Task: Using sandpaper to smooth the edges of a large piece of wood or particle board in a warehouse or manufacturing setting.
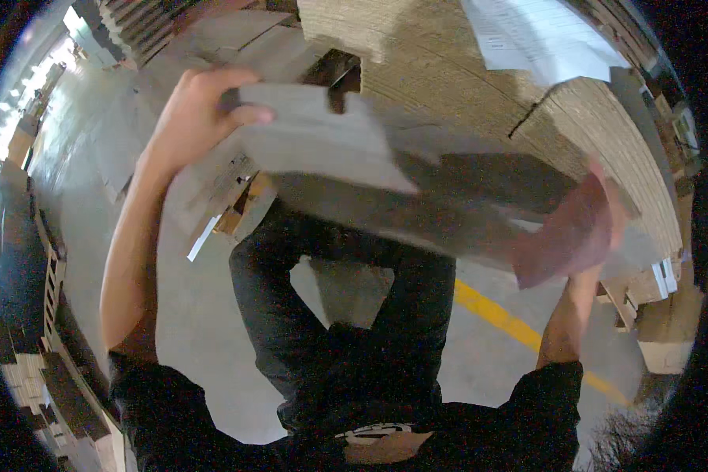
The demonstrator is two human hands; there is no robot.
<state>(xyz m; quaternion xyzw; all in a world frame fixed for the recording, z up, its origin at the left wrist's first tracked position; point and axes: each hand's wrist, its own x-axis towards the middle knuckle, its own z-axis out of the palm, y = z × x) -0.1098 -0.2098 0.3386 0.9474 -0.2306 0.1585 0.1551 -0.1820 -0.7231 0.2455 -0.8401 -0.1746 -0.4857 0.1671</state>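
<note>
A flat greyish-brown sheet, probably cardboard and smeared by motion, spans the space above my knees. Its upper left corner is gripped by my left hand, with the thumb on the near face and the fingers curled over the edge. On the other side, my right hand is mostly hidden behind a dull red flat piece and blurred. Whether that red piece is separate or part of the sheet, I cannot tell. The right fingers do not show clearly.
Beyond the sheet stands a large stack of flat cardboard, with white printed papers on top. A yellow line crosses the concrete floor to the right. Pallets and more stacked cardboard line the left side.
</note>
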